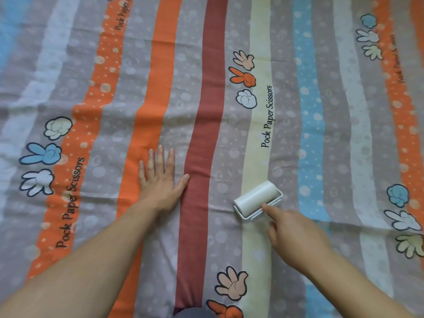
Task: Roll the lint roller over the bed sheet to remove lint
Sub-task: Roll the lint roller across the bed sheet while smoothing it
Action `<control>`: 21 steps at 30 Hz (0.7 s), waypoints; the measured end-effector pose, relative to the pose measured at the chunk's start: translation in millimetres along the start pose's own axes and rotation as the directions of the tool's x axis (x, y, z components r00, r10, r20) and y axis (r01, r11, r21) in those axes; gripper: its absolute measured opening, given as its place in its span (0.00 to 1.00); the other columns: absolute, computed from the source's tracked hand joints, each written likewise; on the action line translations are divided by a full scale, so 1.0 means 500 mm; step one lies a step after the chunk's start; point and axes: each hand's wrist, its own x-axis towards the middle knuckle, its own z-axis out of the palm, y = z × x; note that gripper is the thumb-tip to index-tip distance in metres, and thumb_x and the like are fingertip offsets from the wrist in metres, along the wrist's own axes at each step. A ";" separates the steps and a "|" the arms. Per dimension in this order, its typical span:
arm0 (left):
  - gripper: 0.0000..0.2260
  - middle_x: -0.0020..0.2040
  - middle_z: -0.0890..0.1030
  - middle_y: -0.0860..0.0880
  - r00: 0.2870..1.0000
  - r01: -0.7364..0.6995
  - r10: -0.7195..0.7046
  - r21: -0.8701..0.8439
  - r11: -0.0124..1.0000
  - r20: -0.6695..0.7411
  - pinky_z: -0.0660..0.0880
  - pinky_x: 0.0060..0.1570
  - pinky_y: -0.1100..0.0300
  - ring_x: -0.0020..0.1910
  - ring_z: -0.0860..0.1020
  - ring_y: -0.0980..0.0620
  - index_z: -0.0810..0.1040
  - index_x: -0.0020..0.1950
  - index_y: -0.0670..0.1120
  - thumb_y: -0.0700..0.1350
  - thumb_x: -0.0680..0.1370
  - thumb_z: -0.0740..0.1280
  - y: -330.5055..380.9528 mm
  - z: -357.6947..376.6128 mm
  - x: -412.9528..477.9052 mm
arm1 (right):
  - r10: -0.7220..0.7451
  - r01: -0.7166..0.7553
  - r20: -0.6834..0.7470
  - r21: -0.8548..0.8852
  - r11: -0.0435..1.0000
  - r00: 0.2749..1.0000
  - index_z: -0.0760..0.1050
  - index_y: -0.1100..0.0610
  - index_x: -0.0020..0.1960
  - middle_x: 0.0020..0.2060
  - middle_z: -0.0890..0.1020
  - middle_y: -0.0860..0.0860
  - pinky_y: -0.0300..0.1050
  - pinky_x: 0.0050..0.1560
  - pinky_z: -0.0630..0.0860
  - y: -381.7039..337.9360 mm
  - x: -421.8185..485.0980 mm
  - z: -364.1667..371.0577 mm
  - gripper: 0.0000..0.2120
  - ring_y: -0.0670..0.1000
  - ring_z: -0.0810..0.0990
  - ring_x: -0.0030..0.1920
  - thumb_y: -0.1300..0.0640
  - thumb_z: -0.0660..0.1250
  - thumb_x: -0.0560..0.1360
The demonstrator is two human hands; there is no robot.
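Right hand (296,239) grips the lint roller (257,198), fingers curled over its hidden handle, index laid on the white frame. Drum rests on the bed sheet (114,65) just ahead of that fingertip. Left hand (160,182), fingers straight, presses the sheet flat. Rolling likely mid-pass; area covered unclear, the far stretch probably remains.

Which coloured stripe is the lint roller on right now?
The pale yellow stripe, right of the dark red stripe; the white lint roller lies across it.
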 end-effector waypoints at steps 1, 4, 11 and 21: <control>0.36 0.79 0.27 0.51 1.000 -0.002 0.002 0.005 1.000 -0.006 0.27 0.74 0.47 0.76 0.24 0.52 0.32 0.81 0.56 0.68 0.81 0.48 -0.001 0.001 0.005 | 0.003 -0.003 -0.004 0.000 1.000 1.000 0.62 0.39 0.73 0.56 0.79 0.50 0.48 0.45 0.73 0.005 -0.006 0.000 0.24 0.55 0.78 0.55 0.52 0.53 0.78; 0.36 0.80 0.29 0.52 1.000 -0.004 0.004 0.010 1.000 -0.004 0.28 0.75 0.47 0.77 0.26 0.52 0.33 0.81 0.57 0.68 0.81 0.47 -0.003 0.008 0.004 | 0.006 -0.005 0.011 -0.008 1.000 1.000 0.67 0.41 0.68 0.55 0.80 0.49 0.47 0.44 0.74 0.023 -0.029 -0.008 0.21 0.55 0.78 0.55 0.53 0.55 0.77; 0.36 0.81 0.32 0.52 0.995 0.075 -0.077 0.043 0.996 0.062 0.33 0.77 0.47 0.79 0.31 0.50 0.37 0.82 0.56 0.66 0.81 0.51 -0.025 -0.019 -0.076 | -0.043 0.041 0.075 0.022 0.999 0.996 0.70 0.37 0.66 0.59 0.79 0.48 0.47 0.51 0.76 0.044 -0.047 -0.104 0.20 0.55 0.78 0.55 0.50 0.59 0.76; 0.44 0.83 0.37 0.47 0.997 0.075 -0.075 0.123 0.990 -0.009 0.38 0.78 0.42 0.81 0.36 0.44 0.44 0.83 0.56 0.70 0.75 0.62 -0.057 -0.081 -0.065 | -0.222 0.273 -0.234 0.213 0.938 0.947 0.73 0.48 0.60 0.53 0.80 0.53 0.50 0.47 0.75 -0.203 0.148 -0.109 0.15 0.60 0.77 0.52 0.56 0.57 0.75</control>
